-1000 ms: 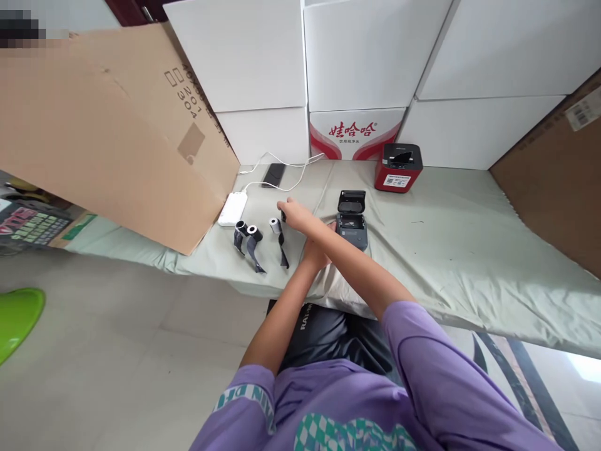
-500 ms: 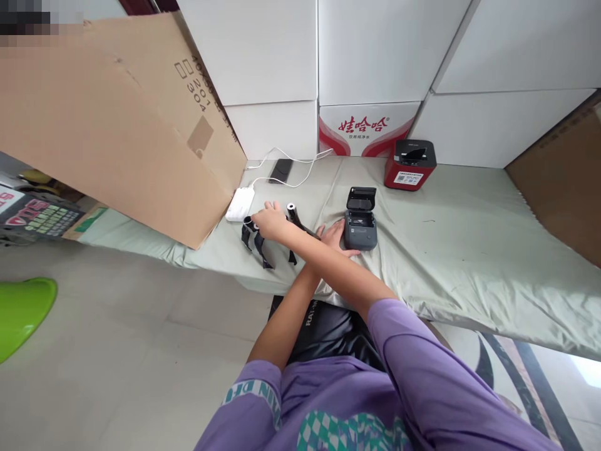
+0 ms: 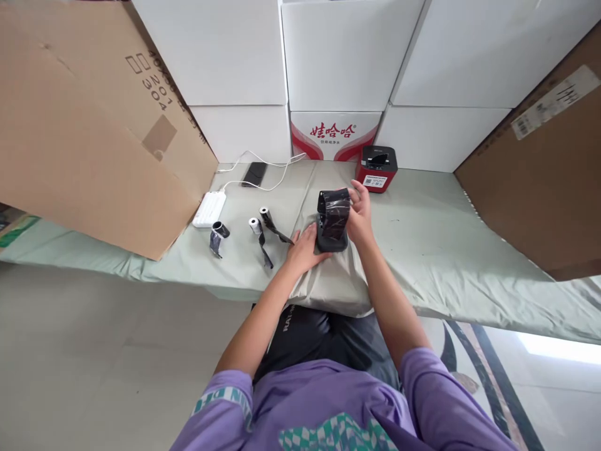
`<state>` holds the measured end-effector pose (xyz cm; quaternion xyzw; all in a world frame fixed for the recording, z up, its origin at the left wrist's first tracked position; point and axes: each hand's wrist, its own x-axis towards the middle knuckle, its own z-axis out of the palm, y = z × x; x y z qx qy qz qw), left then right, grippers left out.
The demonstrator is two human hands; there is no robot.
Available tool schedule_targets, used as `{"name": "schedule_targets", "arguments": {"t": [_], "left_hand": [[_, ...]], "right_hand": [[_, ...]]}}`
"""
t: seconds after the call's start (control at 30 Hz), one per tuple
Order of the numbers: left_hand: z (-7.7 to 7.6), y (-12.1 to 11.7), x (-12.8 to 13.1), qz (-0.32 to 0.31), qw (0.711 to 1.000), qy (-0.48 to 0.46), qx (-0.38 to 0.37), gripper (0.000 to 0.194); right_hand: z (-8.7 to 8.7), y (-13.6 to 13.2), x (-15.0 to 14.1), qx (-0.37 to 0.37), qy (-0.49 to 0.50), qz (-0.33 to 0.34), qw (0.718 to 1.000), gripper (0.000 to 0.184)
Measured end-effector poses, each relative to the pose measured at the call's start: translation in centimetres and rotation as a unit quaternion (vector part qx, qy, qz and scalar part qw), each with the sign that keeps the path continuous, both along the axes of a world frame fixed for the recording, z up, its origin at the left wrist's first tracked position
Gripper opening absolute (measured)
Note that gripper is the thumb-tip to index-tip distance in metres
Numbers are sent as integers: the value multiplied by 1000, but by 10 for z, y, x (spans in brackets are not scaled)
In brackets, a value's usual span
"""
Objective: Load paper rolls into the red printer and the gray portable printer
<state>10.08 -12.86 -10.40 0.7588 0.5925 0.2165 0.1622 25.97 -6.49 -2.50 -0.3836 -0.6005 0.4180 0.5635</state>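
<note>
My right hand (image 3: 360, 213) is closed at the right edge of a roll of glossy black label tape (image 3: 337, 216), whose wide strip curves down over the small dark grey label printer (image 3: 332, 245). The tape hides most of the printer, its inside included. Resting on the cloth, my left hand (image 3: 303, 252) has its fingers extended and touches the printer's left side. To the left lie a black roll (image 3: 220, 230) with a short loose strip and two white-cored rolls, one nearer the front (image 3: 255, 226) and one farther back (image 3: 265, 217), both trailing black tails.
A red and black box-shaped device (image 3: 376, 169) stands behind the printer. A white power bank (image 3: 209, 209) with a cable and a dark phone (image 3: 254, 174) lie at back left. White cartons (image 3: 335, 56) line the back, with brown cardboard on the left (image 3: 94, 125) and right (image 3: 539, 169).
My right hand has moved from the rolls on the left, across my left arm, to the printer, bringing black tape over it. My left hand stays beside the printer. The view has shifted right.
</note>
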Motion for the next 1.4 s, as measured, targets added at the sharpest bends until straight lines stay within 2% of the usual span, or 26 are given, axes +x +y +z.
{"name": "schedule_targets", "arguments": {"t": [0.1,0.2,0.33,0.47,0.6,0.7,0.8,0.9,1.03,1.23,1.33,1.4], "left_hand": [[2,-2,3,12,1000,5,-7,102],[2,-4,7,15,1000,11,-9,103],[5,-5,14,31,999,2,-30,107],[10,-7,23,50,995,-54,-67,97],[14,-3,37,109,988,-84,-66,91],[18,7,45,148,980,-119,-53,84],[21,23,47,134,979,-147,-50,69],[21,37,44,84,984,-150,-47,60],[13,40,40,92,980,-163,-62,61],[6,31,30,134,966,-216,-44,57],[6,28,23,171,964,-200,-29,56],[7,27,21,174,971,-163,-30,55]], "right_hand": [[-7,24,26,-3,-26,-43,999,70],[-14,33,33,-1,-29,-33,999,67],[-20,30,33,-13,4,8,1000,66],[-20,27,38,-23,31,60,997,56],[-16,25,46,-22,8,67,997,51],[-12,25,52,-10,-12,74,997,54],[-13,27,57,-2,-25,88,996,57],[-19,34,63,16,-31,84,996,45],[-30,43,68,54,-96,61,992,32],[-38,38,57,108,-225,58,967,25],[-41,35,50,135,-288,53,947,22],[-44,35,47,138,-313,56,938,23]]}}
